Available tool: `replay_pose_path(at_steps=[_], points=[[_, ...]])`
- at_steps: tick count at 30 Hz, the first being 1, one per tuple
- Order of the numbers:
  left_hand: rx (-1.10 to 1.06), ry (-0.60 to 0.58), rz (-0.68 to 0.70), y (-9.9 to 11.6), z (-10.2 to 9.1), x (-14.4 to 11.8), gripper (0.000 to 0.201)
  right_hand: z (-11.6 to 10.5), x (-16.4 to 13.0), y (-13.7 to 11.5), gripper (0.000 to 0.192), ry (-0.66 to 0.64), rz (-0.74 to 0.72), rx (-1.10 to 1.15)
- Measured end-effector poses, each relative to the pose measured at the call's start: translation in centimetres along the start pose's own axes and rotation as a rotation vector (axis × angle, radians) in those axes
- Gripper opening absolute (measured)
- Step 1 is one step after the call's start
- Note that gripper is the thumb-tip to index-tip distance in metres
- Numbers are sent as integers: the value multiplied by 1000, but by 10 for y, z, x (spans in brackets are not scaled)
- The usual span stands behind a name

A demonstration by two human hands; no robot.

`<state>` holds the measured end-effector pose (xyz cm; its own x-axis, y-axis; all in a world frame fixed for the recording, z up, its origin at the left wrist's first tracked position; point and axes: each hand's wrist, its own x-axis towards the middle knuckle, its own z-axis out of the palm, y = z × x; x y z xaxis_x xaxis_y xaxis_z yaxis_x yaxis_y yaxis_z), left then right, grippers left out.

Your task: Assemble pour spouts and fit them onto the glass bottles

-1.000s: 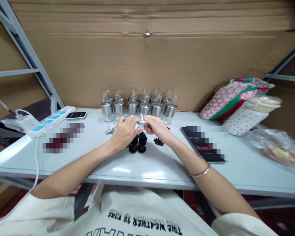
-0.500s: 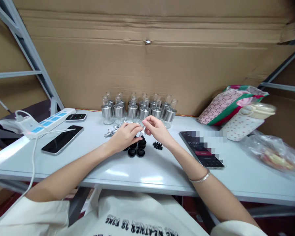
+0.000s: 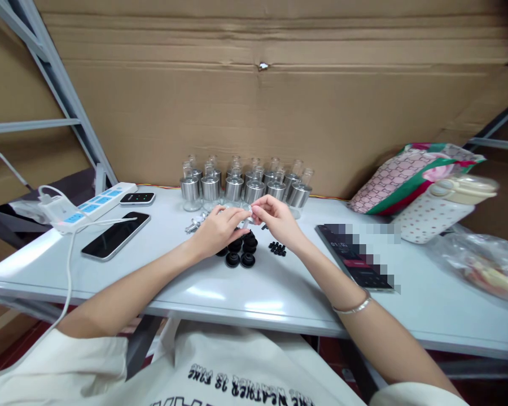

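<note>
My left hand (image 3: 220,230) is closed, its thumb and fingers pinching a small silvery-white piece (image 3: 246,223) over the middle of the table. The thumb and forefinger of my right hand (image 3: 279,223) come together at the upper end of that same piece. Its exact shape is mostly hidden by my fingers. Just below my hands stand several round black stoppers (image 3: 248,259), partly covered by the left hand. Small black caps (image 3: 278,248) lie in a group under my right wrist. Shiny metal spout-like parts (image 3: 193,226) are heaped behind the left hand.
Glass bottles with steel sleeves (image 3: 234,189) stand in rows behind my hands. At left are a power strip (image 3: 88,210), a small device (image 3: 138,198) and a phone (image 3: 116,237). At right lie another phone (image 3: 351,256), a tumbler (image 3: 436,217), a patterned bag (image 3: 389,180) and a plastic bag (image 3: 482,265).
The view has shifted slightly, so everything sits a little further right. Both hands keep their pinch on the small piece; the fingers have moved only slightly.
</note>
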<state>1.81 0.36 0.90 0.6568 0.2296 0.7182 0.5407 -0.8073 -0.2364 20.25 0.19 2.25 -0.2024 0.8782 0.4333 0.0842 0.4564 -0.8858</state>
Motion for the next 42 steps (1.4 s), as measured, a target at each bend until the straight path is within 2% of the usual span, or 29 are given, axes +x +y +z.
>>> replay_pose_path(at_steps=[9,13,15,17,21,24,28,31,42], points=[[-107,-36,-24,-9,-2,-1,25,-2,0,3,15,20,-76,-46],[-71,-11,-37,-13,-2,-2,21,-4,1,4,15,8,-73,-61],[-44,3,-73,-15,-3,-2,22,-7,3,5,13,26,-84,-174],[-29,12,-117,-18,-5,-2,23,-11,4,7,8,-11,-108,-389],[-22,16,-141,-21,-8,-2,22,-25,6,7,13,-226,-130,-736],[-25,11,-91,-20,-9,-2,23,-40,8,4,17,-331,-47,-891],[-17,-6,-28,-14,-10,0,23,-54,9,2,14,-491,144,-845],[-19,0,14,-10,-13,3,21,-55,7,4,13,-558,234,-781],[-51,3,69,-4,-18,6,20,-50,4,9,13,-549,279,-805]])
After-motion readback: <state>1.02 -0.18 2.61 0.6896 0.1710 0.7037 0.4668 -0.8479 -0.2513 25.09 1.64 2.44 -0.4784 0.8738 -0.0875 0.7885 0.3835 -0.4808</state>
